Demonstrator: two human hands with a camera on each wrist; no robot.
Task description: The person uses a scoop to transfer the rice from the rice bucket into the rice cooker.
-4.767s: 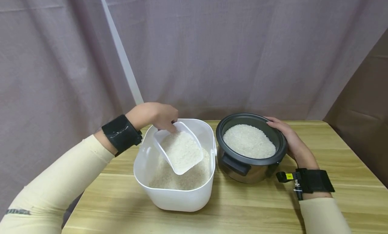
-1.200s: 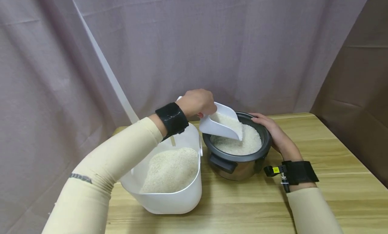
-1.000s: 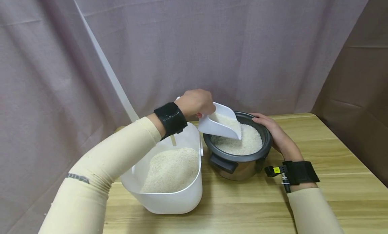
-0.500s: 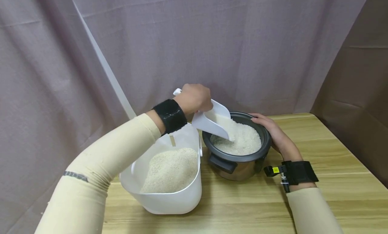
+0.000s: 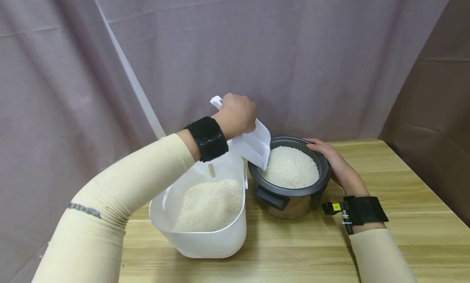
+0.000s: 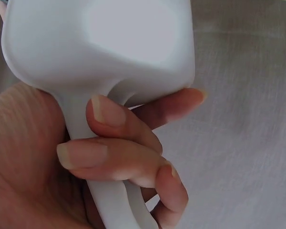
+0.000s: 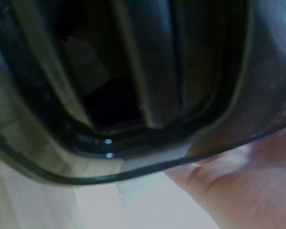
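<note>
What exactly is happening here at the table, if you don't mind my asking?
A person is moving uncooked rice from a white plastic bin into a rice cooker pot. The left hand grips the handle of a white scoop, tipped steeply, mouth down, over the pot's near-left rim; its inside is hidden. The right hand rests against the pot's far side. The pot holds a mound of rice, and plenty remains in the bin.
</note>
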